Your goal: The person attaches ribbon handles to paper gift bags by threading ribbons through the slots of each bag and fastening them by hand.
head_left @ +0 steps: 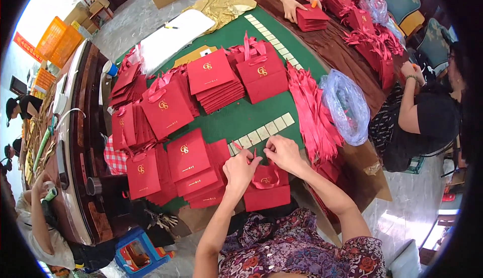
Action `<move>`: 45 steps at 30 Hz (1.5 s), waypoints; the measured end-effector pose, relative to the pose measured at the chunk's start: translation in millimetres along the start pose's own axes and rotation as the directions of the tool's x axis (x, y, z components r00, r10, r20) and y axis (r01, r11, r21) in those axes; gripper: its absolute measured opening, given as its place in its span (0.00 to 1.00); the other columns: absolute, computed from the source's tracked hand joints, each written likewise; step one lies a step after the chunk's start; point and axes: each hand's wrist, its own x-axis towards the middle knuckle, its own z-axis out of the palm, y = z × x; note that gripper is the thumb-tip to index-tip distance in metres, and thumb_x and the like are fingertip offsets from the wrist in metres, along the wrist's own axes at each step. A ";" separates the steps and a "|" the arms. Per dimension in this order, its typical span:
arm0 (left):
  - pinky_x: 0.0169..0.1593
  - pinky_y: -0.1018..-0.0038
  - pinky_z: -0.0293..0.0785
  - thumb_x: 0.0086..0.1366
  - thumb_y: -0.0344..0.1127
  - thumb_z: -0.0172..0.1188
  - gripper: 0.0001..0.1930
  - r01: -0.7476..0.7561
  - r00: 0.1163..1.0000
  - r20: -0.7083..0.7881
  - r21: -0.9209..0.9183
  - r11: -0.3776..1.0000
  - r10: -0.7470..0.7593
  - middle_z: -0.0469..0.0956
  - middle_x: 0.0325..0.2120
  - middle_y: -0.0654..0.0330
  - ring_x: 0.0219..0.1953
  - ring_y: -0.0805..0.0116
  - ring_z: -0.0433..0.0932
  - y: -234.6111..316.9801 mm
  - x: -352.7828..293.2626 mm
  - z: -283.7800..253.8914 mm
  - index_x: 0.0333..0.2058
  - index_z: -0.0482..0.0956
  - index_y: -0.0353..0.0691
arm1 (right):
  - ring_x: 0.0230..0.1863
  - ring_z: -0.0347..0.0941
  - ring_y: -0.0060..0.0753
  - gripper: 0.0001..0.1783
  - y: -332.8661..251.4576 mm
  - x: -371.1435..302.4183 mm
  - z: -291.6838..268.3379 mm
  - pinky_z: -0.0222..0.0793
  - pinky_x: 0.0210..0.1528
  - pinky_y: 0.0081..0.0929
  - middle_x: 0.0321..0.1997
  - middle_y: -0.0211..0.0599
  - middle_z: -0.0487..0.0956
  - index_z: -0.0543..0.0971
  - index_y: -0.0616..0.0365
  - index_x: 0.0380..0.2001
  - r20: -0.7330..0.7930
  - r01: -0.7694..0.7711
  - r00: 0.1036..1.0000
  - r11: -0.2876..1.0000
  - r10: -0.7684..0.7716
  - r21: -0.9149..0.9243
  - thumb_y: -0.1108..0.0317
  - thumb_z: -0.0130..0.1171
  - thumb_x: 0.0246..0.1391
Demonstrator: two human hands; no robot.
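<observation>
In front of me at the near table edge stands a small red paper gift bag point(267, 201) with a gold emblem and a ribbon handle. My left hand point(240, 168) is closed over the bag's left side, pinching a red ribbon point(255, 153) whose ends poke out by the fingers. Over the bag's right side, my right hand point(283, 153) has its fingertips pinched together; what they hold, if anything, is too small to make out. Left of my hands lie stacks of flat red bags point(189, 153). A bundle of loose red ribbons point(313, 112) lies to the right.
More bag stacks point(215, 74) cover the green tabletop point(236, 122). Beside the ribbons rests a clear bluish plastic bag point(346, 108). Across the brown cloth point(334, 51), a co-worker's hands point(297, 8) hold red bags. Another person point(420, 107) sits at right. A dark wooden cabinet point(83, 167) borders the left.
</observation>
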 end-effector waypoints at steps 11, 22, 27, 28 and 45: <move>0.21 0.70 0.62 0.57 0.42 0.70 0.10 0.066 0.997 -0.008 -0.368 0.928 -0.074 0.68 0.10 0.65 0.14 0.73 0.67 0.9 -2.2 0.7 0.29 0.86 0.42 | 0.31 0.72 0.16 0.09 9.2 -1.2 7.7 0.70 0.34 0.18 0.32 0.27 0.79 0.79 0.65 0.42 0.299 -0.260 0.953 0.636 0.048 0.726 0.71 0.56 0.64; 0.32 0.71 0.71 0.59 0.39 0.69 0.11 -0.027 1.000 0.002 -0.331 0.943 0.029 0.78 0.27 0.58 0.27 0.69 0.76 4.4 -6.5 -7.1 0.38 0.85 0.41 | 0.30 0.70 0.15 0.09 8.4 3.5 0.1 0.69 0.34 0.17 0.30 0.25 0.77 0.79 0.62 0.40 0.371 -0.348 0.925 0.576 0.082 0.740 0.66 0.58 0.64; 0.59 0.63 0.69 0.63 0.36 0.66 0.26 0.120 0.993 0.084 -0.580 0.806 -0.088 0.74 0.52 0.44 0.55 0.54 0.75 2.1 -24.2 -14.3 0.56 0.68 0.32 | 0.27 0.67 0.11 0.11 19.8 13.5 -20.8 0.63 0.32 0.13 0.28 0.20 0.77 0.81 0.57 0.41 0.255 -0.323 0.946 0.484 0.203 0.813 0.61 0.59 0.64; 0.58 0.63 0.71 0.61 0.35 0.68 0.26 0.164 0.985 0.149 -0.646 0.746 -0.087 0.77 0.51 0.46 0.55 0.59 0.76 4.0 -26.6 -16.2 0.53 0.69 0.31 | 0.27 0.67 0.11 0.10 22.6 16.8 -22.2 0.63 0.31 0.13 0.28 0.19 0.77 0.81 0.56 0.40 0.244 -0.323 0.944 0.461 0.223 0.826 0.61 0.60 0.63; 0.54 0.72 0.72 0.60 0.27 0.66 0.24 0.015 0.984 0.119 -0.797 0.604 0.134 0.78 0.46 0.59 0.49 0.70 0.76 19.0 20.2 -51.8 0.55 0.71 0.32 | 0.31 0.75 0.19 0.12 58.0 55.4 -21.9 0.72 0.34 0.20 0.30 0.31 0.79 0.79 0.62 0.47 -0.187 -0.016 0.939 0.579 0.289 0.815 0.69 0.58 0.63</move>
